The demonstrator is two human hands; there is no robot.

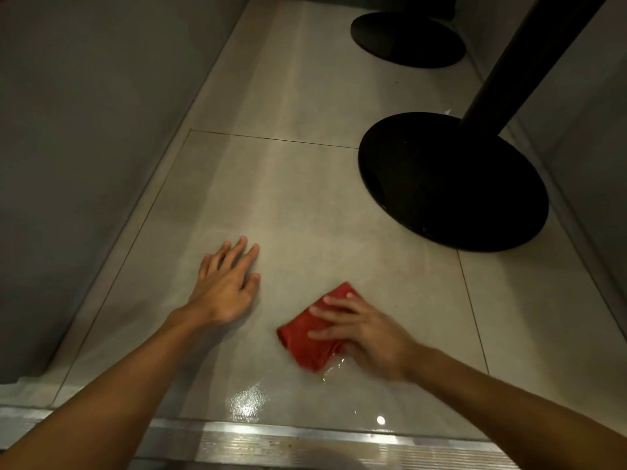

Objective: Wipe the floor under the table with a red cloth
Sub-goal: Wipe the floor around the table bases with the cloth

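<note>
Right hand (364, 334) presses flat on the red cloth (307, 337) to wipe the wet floor (305, 205); left hand (225, 283) rests spread, bracing.

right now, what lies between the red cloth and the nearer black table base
Only bare floor tile, seen in the head view, between red cloth and table base.

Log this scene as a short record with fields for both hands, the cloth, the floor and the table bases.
floor: beige tiles, wet shine at near edge
red cloth: bunched on the floor
right hand: straight fingers pressing the red cloth
left hand: flat on the floor, fingers spread
near table base: black, round
far table base: black, round
</note>
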